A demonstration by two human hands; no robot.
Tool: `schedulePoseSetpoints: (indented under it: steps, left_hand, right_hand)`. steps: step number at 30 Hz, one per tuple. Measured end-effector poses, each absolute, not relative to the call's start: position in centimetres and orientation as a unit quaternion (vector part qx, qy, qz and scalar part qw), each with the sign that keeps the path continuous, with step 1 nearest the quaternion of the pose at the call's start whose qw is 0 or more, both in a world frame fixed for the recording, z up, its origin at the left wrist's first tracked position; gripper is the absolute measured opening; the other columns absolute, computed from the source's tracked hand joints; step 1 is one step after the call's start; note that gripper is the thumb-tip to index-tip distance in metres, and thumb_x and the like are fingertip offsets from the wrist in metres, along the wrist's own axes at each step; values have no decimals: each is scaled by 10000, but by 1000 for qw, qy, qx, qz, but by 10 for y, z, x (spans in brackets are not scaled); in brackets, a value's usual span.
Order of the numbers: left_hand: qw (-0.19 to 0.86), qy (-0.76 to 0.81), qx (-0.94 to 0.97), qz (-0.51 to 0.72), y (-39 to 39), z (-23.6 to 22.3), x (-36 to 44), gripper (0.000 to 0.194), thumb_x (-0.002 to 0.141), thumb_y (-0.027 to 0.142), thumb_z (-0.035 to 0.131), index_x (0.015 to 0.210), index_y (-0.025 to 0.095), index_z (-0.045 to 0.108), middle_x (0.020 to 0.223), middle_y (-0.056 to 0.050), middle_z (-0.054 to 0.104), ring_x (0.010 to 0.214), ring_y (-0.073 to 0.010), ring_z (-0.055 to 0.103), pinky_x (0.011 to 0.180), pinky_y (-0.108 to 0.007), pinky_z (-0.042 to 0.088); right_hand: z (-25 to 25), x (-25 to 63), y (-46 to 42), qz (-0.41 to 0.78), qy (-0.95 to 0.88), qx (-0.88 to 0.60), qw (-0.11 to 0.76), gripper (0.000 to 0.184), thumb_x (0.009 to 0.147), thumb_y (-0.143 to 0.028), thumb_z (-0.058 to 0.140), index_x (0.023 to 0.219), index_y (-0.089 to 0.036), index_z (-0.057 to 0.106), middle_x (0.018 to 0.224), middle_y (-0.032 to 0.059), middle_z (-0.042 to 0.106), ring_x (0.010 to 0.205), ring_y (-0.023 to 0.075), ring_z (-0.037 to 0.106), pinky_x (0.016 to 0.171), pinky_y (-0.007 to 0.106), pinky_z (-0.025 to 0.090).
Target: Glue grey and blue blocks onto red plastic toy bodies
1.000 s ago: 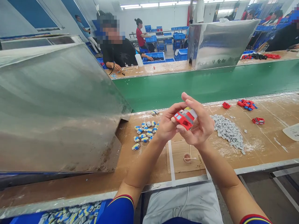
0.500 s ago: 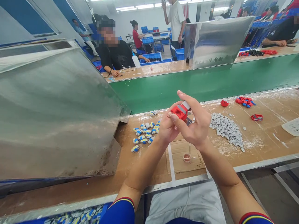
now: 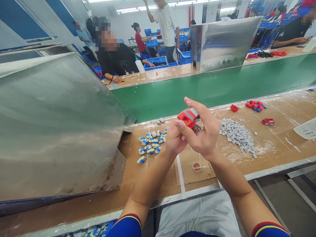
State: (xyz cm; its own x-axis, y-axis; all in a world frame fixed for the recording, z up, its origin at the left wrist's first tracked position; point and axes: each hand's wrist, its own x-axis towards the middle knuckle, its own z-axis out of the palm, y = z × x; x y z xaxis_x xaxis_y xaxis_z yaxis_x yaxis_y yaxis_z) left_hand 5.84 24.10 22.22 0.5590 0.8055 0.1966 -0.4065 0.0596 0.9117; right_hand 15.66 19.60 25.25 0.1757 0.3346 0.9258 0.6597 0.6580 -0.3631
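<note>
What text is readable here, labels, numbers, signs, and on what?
No word, number or brand can be read.
The paper sheet at far right: printed lines, too small and blurred to read.
The red plastic part: no marking shows on its visible faces.

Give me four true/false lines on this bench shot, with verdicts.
1. The left hand and right hand both hold a red plastic part. True.
2. The pile of small grey pieces lies left of the hands. False: it lies to their right.
3. A small cup stands on a cardboard sheet below the hands in view. True.
4. The conveyor belt beyond the hands is blue. False: it is green.
</note>
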Motion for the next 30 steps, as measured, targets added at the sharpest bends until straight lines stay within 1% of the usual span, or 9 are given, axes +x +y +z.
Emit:
schedulePoseSetpoints:
  steps: [3,6,8,11,16,22,24,27,30]
  left_hand:
    - [695,172,522,464,239,226,54,647,735,791,767,1090,251,737,636,33,521,491,-83,339,488,-265,401]
    - [667,163,538,489,239,232,47,695,731,766,799,1210,266,735,801,4,654,514,-65,370,477,-235,395]
    - [643,140,557,506,241,236,44,649,746,718,824,1207,269,743,906,-10,695,526,-49,390,473,-213,388]
    - [591,113,589,539,242,239,40,573,782,668,827,1179,259,761,938,-24,705,545,-49,443,488,-203,403]
    - [441,150,660,589,241,244,29,551,898,682,698,1232,248,750,1051,-66,711,711,-121,605,624,-249,515]
    - [202,146,770,587,243,258,3,431,972,503,690,1320,250,714,1132,-79,700,770,-136,601,656,-264,530]
    - [146,144,794,573,244,263,-4,414,978,464,696,1330,246,710,1130,-81,710,778,-139,606,669,-268,537]
    - [141,141,808,555,245,269,-10,408,973,447,708,1331,250,712,1154,-84,715,804,-142,623,715,-278,554]
    - [235,143,805,526,248,270,-12,432,948,480,735,1320,262,719,1194,-87,718,879,-154,647,756,-270,557]
  right_hand:
    - [252,158,198,-107,-647,-358,664,405,944,-321,664,1335,-235,607,1330,134,759,1226,286,746,982,480,653]
    - [250,159,204,-86,-661,-306,679,406,972,-396,631,1343,-238,588,1334,142,746,1257,298,726,1000,508,647]
    - [248,159,209,-74,-663,-274,693,409,984,-458,622,1329,-240,594,1306,142,749,1247,300,725,1006,514,642]
    - [244,158,215,-49,-666,-250,701,428,1009,-523,574,1340,-251,577,1310,140,734,1243,299,718,998,511,642]
    - [236,161,221,-18,-692,-286,663,559,1015,-599,518,1463,-271,456,1487,161,624,1344,331,657,1015,554,624]
    - [232,173,229,52,-740,-240,626,602,1019,-561,556,1538,-289,420,1496,143,639,1305,296,689,1026,524,633]
    - [233,177,230,71,-752,-236,611,600,1008,-537,598,1535,-298,437,1494,129,647,1347,287,668,1028,499,638]
    - [239,182,229,86,-764,-222,599,620,974,-450,693,1534,-308,469,1496,111,655,1380,274,649,1051,471,632]
    - [247,187,224,60,-767,-229,596,631,936,-348,759,1516,-301,515,1442,106,693,1307,253,691,1059,454,626]
